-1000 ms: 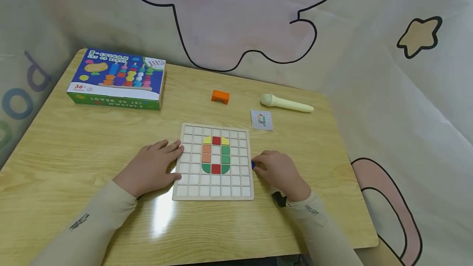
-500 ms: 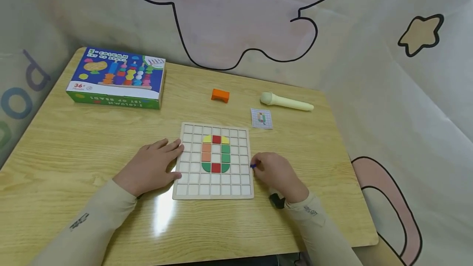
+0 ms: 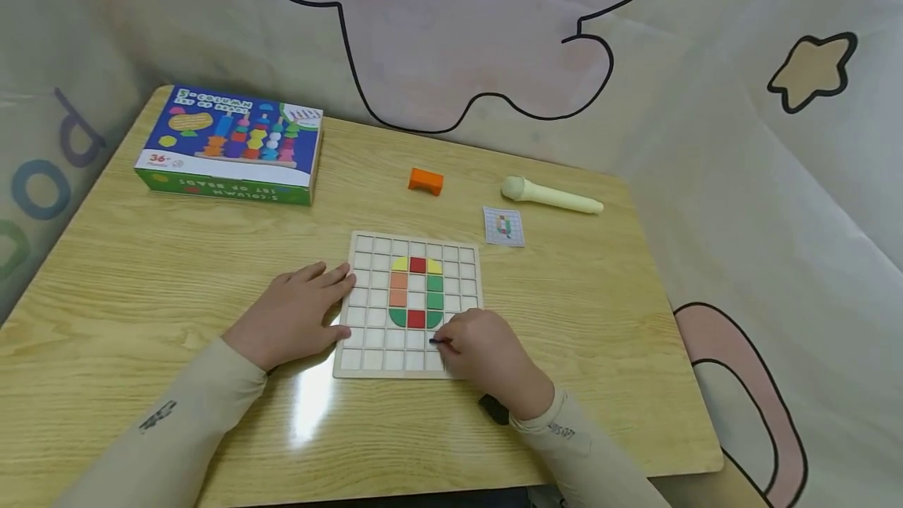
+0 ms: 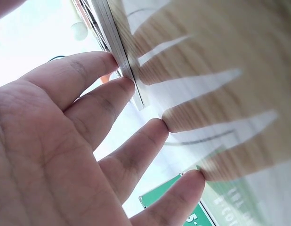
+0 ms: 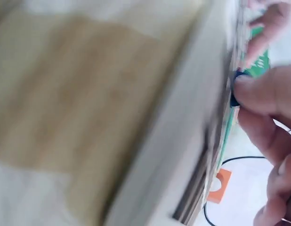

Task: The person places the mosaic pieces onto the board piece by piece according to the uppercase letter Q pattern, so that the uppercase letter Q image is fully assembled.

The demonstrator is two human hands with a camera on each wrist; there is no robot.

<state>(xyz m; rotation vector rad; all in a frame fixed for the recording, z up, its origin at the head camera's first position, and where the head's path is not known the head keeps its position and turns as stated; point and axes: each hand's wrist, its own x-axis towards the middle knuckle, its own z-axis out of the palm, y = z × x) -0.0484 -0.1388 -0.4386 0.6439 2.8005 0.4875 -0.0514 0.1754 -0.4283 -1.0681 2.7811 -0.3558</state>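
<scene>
A square wooden grid board [image 3: 343, 351] lies on the table, with red, yellow, orange and green tiles [image 3: 417, 320] set in a ring on its cells. My left hand [image 3: 299, 316] rests at the board's left edge, fingers spread; in the left wrist view its fingertips [image 4: 159, 123] touch the tabletop and the board's side. Over the lower right cells, my right hand [image 3: 487, 355] pinches a small dark blue tile [image 3: 435, 341] between thumb and finger. The right wrist view shows this blue tile [image 5: 236, 88] close over the board, partly hidden by the thumb.
A pattern card [image 3: 504, 226] lies beyond the board's right corner. Behind it are a pale microphone-shaped stick [image 3: 550, 194] and an orange arch block [image 3: 426, 181]. A blue and green bead-set box [image 3: 229, 147] stands at the back left of the wooden table [image 3: 600, 273].
My right hand has moved left from beside the board's right edge to over its lower cells, carrying the blue tile. The left hand stays at the board's edge.
</scene>
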